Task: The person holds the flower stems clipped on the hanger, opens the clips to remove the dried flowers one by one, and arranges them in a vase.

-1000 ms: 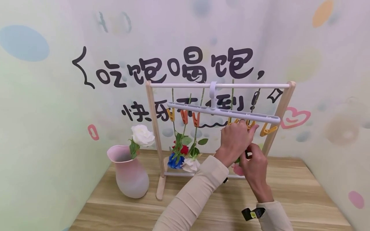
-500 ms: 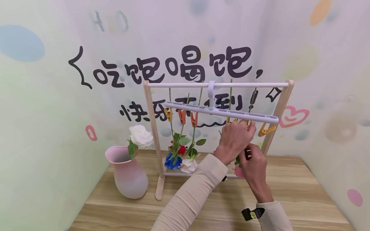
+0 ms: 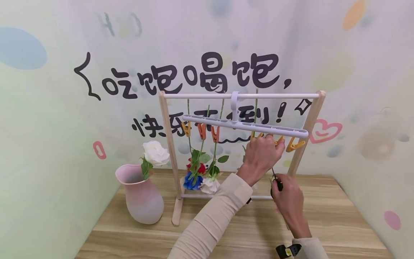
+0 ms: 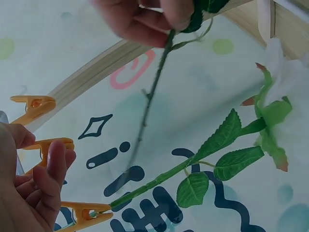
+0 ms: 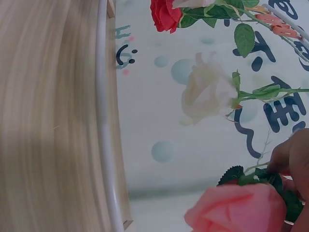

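Observation:
My left hand (image 3: 262, 155) is up at the right half of the lilac hanger (image 3: 275, 130), pinching a yellow clothespin (image 4: 50, 144) between thumb and fingers. Below it, my right hand (image 3: 288, 198) grips a pink rose (image 5: 236, 210) by the stem close to its leaves, bloom downward. The rose's thin dark stem (image 4: 153, 92) points up toward the clothespins, its blurred end outside their jaws. Beside it, a white rose (image 4: 285, 106) hangs by its stem from another yellow clothespin (image 4: 87, 215).
The hanger hooks over the rail of a wooden rack (image 3: 315, 118). Blue (image 3: 193, 181), red and white roses hang head-down from clothespins at its left. A pink-white vase (image 3: 143, 201) holding a white rose (image 3: 156, 153) stands left on the wooden table (image 3: 129, 237).
My right hand has moved down with the pink rose, and the stem's top has dropped from above the hanger to below the clothespin. My left hand has stayed at the clothespin.

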Motion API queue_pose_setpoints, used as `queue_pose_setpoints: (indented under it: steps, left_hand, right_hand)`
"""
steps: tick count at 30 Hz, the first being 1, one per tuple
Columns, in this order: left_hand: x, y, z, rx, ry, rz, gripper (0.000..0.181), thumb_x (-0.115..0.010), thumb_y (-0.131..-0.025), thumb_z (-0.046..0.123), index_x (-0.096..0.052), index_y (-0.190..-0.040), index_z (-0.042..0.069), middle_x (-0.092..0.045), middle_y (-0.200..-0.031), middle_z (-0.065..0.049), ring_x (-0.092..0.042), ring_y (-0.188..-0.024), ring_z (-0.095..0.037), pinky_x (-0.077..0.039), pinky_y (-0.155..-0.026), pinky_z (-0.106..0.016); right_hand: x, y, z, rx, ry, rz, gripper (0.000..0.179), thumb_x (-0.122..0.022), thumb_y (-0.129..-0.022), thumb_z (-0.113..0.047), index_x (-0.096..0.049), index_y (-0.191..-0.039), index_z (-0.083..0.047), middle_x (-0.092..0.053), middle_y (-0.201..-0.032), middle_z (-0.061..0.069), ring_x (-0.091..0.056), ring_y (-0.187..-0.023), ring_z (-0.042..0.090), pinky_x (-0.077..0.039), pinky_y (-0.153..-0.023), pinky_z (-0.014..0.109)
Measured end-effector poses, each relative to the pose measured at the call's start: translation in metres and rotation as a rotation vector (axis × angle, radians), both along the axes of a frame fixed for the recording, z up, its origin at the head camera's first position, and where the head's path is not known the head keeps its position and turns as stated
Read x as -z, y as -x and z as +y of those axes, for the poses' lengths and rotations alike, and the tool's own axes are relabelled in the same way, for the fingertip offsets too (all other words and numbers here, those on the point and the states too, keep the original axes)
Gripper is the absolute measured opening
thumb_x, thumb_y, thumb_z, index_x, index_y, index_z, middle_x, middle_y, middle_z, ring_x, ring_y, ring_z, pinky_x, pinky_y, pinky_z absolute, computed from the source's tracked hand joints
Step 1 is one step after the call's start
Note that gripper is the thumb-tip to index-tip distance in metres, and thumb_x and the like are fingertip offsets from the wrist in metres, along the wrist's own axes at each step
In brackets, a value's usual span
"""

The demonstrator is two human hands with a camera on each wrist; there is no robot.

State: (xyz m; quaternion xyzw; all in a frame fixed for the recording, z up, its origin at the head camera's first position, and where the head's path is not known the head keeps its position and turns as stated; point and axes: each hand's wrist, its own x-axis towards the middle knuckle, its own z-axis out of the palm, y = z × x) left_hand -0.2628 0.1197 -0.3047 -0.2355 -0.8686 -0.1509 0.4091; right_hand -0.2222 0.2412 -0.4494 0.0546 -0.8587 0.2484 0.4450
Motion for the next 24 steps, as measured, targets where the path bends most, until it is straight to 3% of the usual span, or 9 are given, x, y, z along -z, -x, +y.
queue_pose_setpoints:
  steps: [9,16,24]
  left_hand:
    - [0.001,-0.001,0.001,-0.029,0.005,-0.053,0.042,-0.057,-0.097,0.05,-0.056,-0.069,0.018,-0.038,-0.047,0.008,-0.037,-0.037,-0.006,-0.023,-0.035,-0.018]
    - [0.004,-0.004,-0.005,-0.002,0.007,-0.075,0.04,-0.059,-0.096,0.051,-0.061,-0.078,0.015,-0.043,-0.048,0.007,-0.042,-0.04,-0.006,-0.028,-0.037,-0.017]
    - [0.006,-0.016,-0.016,0.032,-0.009,-0.067,0.037,-0.057,-0.097,0.05,-0.061,-0.091,0.013,-0.037,-0.046,0.008,-0.035,-0.036,-0.005,-0.022,-0.035,-0.015]
  right_hand:
    - [0.012,-0.012,0.008,0.032,-0.07,-0.224,0.014,-0.069,-0.084,-0.006,-0.075,-0.097,-0.008,-0.069,-0.082,0.01,-0.059,-0.053,0.022,-0.04,-0.041,0.038]
    - [0.018,-0.016,0.008,0.019,-0.092,-0.373,0.018,-0.065,-0.087,-0.009,-0.076,-0.101,-0.011,-0.071,-0.088,0.009,-0.057,-0.056,0.019,-0.038,-0.041,0.035]
    - [0.024,-0.016,0.006,0.005,-0.134,-0.42,0.014,-0.065,-0.084,-0.009,-0.074,-0.09,-0.017,-0.062,-0.073,-0.001,-0.05,-0.053,0.015,-0.036,-0.042,0.036]
